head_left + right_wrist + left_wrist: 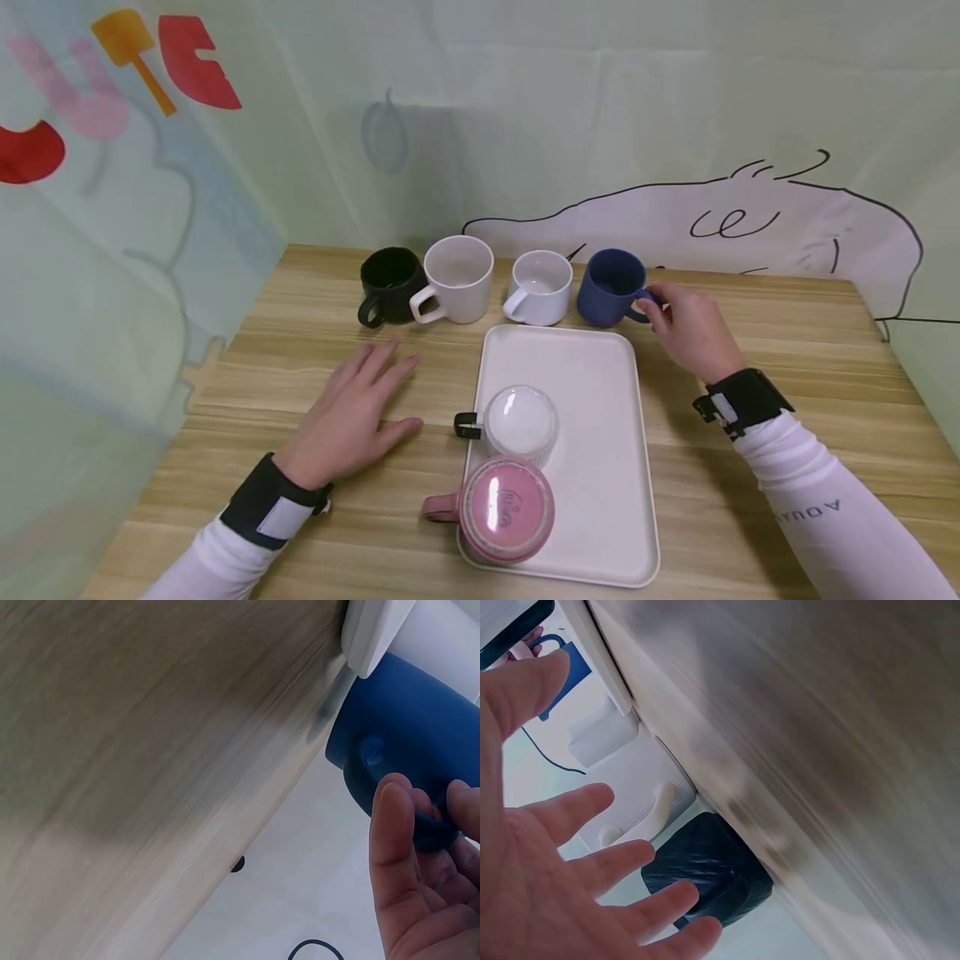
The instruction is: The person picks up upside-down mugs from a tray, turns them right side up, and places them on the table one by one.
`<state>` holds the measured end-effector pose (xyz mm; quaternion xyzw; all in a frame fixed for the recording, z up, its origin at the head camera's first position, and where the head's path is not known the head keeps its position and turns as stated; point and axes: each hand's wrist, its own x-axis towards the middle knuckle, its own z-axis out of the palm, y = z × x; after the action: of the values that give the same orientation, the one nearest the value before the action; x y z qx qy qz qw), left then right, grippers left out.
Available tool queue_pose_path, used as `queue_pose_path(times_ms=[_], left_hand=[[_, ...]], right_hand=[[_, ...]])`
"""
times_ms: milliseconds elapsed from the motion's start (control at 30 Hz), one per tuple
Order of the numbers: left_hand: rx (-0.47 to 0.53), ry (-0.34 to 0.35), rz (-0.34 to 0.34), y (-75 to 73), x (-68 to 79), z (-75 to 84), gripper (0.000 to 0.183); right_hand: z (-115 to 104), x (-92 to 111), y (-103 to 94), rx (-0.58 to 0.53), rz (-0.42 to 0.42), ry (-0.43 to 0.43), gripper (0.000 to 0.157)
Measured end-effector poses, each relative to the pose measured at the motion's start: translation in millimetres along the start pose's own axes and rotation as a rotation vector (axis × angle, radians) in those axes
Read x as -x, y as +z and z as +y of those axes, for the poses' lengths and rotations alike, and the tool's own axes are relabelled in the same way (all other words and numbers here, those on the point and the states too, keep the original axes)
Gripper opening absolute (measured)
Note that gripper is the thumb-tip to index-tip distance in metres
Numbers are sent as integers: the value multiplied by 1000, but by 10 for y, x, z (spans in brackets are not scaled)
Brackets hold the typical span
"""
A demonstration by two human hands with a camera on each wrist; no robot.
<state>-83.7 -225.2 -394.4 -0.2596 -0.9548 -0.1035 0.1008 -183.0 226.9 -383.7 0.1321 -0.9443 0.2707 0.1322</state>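
Observation:
At the right end of a back row of mugs stands a blue mug (611,296), upright. My right hand (693,333) pinches its handle between thumb and fingers; the right wrist view shows the fingertips on the blue handle (361,784). My left hand (341,425) is held low over the table, left of a white tray (592,467), palm down with fingers spread and holding nothing. In the left wrist view its fingers (577,810) overlap the mugs behind. On the tray, a clear-looking cup (522,421) with a black handle and a pink mug (508,512) lie bottom up, handles pointing left.
Left of the blue mug, the row continues with a small white mug (543,292), a larger white mug (463,287) and a black mug (392,287), all upright. The tray's far edge is close in front of the row. A printed cloth (562,125) hangs behind the wooden table (810,350).

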Motion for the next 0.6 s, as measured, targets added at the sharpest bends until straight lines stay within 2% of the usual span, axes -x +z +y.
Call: queue_pose_path(times_ms=[267,600], left_hand=[[1,-45,-51,17,41,-12,84],[-11,-66,-75,10,46,-5,83]], right_hand=[[13,-24,20,-4,-21,24,25],[26,-38,21,11,-43,21,24]])
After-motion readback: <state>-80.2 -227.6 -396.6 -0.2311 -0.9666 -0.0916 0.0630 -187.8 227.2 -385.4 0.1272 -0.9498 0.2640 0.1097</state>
